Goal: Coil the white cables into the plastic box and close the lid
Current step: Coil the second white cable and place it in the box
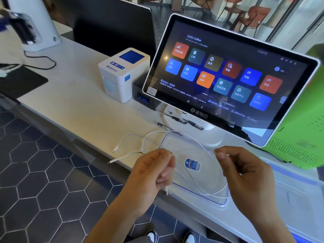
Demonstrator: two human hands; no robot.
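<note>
- Hanging in loops between the two hands, a thin white cable [192, 174] is held above a clear, shallow plastic box [201, 197] with a blue oval sticker [192, 164] on its base
- The cable is gripped by the left hand [152, 174], whose fingers are curled round it; a white plug end [166, 190] is seen sticking out below the fist
- The same cable is pinched between thumb and forefinger of the right hand [245, 174], just above the box's far right side
- The box is set at the near edge of a pale counter [78, 106]
- More white cables [129, 137] are left loose on the counter, just left of the box, their plugs apart from it
- Behind the box, a tilted touchscreen terminal [228, 74] with coloured tiles is seen, and a small white receipt printer [122, 72] to its left
- A green perforated case [301, 137] is placed at the right
</note>
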